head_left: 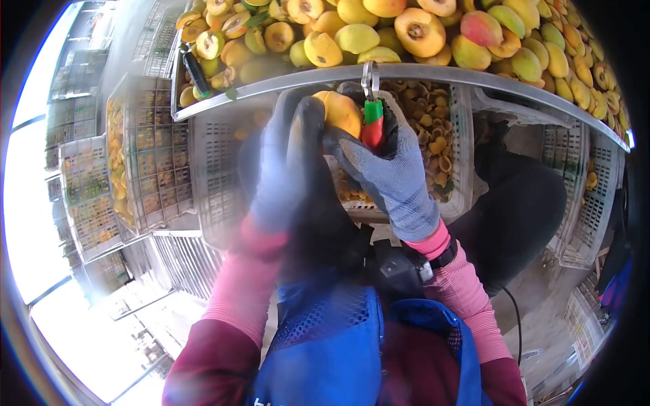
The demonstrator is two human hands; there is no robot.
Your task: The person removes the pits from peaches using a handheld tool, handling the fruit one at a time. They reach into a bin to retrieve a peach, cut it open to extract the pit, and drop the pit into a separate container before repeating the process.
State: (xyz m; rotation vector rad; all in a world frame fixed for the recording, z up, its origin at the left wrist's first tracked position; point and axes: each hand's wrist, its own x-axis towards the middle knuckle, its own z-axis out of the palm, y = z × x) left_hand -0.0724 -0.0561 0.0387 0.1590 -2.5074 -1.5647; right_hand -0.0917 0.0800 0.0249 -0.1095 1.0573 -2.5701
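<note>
A yellow-orange fruit (342,114) is between my two gloved hands, just below the metal tray's rim. My left hand (288,149), in a grey-blue glove with dark fingers, is closed round the fruit's left side. My right hand (389,159), gloved alike, grips a tool with a green and red handle (373,123) and a metal ring-shaped end pointing up; its thumb lies by the fruit. The tray (284,76) holds many yellow, orange and reddish fruits, some halved or cut open.
Below my hands, a white crate (462,149) holds fruit halves. Stacked crates with fruit (159,149) stand at the left, and more crates (588,196) at the right. A dark-handled tool (195,71) lies at the tray's left end. A black cable (518,318) hangs at the lower right.
</note>
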